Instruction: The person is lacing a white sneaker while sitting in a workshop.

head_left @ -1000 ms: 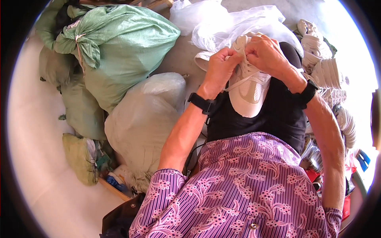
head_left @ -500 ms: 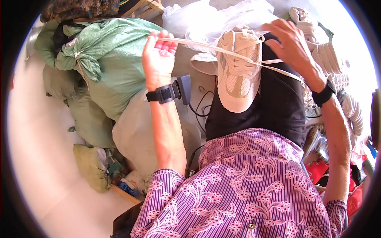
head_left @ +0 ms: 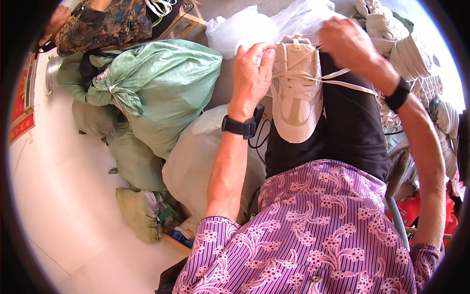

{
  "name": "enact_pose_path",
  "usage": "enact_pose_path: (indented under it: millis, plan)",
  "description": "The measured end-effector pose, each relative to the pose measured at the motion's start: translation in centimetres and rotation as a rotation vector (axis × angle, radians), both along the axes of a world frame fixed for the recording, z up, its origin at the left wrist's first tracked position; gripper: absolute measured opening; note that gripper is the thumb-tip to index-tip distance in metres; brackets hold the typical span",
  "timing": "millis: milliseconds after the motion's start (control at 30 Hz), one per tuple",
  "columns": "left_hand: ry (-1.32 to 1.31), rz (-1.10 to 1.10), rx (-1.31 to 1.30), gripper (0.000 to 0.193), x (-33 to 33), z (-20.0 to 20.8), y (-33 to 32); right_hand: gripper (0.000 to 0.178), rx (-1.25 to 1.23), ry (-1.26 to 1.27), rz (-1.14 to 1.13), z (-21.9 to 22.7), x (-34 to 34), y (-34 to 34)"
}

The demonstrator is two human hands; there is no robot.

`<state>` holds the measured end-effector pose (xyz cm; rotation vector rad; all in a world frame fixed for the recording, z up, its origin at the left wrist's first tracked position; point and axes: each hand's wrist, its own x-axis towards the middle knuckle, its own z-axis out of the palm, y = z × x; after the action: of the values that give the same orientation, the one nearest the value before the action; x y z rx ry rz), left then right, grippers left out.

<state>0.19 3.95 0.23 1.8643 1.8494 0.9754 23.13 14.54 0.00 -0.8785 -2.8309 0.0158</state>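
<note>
A cream and beige sneaker (head_left: 295, 115) rests on my black-trousered thigh, its toe toward me. Flat pale shoelace (head_left: 306, 77) runs through its eyelets, and loose lengths trail off to the right over the trousers. Just left of the shoe, my left hand (head_left: 252, 73) is closed, thumb pressed to fingers, with the lace running toward it across the tongue. My right hand (head_left: 348, 45) is curled at the shoe's upper right, beside the top eyelets, where a bit of lace reaches its fingertips. Motion blurs those fingers slightly.
Tied green sacks (head_left: 166, 83) and a whitish sack (head_left: 200, 161) crowd my left side. Clear plastic bags (head_left: 245, 30) lie beyond the shoe. Stacked pale shoes (head_left: 409, 56) stand at the right. At the far left, another person's patterned garment (head_left: 110, 27) is visible.
My left hand has come in from the left to beside the shoe, and the stretched lace is no longer taut across. My right hand has curled in closer. The view has shifted left.
</note>
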Motion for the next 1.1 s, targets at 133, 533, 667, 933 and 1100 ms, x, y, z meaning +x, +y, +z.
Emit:
enact_pose_path:
  millis: [133,533,667,933,1100]
  plan:
    - [-0.024,-0.087,-0.04,0.021,0.2,-0.6,1.7,0.007,0.034,0.219,-0.369,-5.9,14.7,7.2]
    - [-0.121,-0.224,-0.017,0.014,1.7,-0.8,2.3,0.022,-0.188,0.271,-0.557,-7.6,23.3,5.9]
    - [-0.013,-0.353,0.003,0.015,1.6,1.1,0.1,0.024,-0.213,0.423,-0.265,-1.9,9.4,1.4]
    - [0.154,-0.383,-0.015,0.012,1.6,1.8,0.0,0.016,-0.285,0.522,0.092,-0.9,0.6,-2.9]
    - [0.055,-0.393,-0.161,0.009,1.3,2.0,-0.1,0.016,-0.325,0.491,0.089,-0.9,0.7,-3.0]
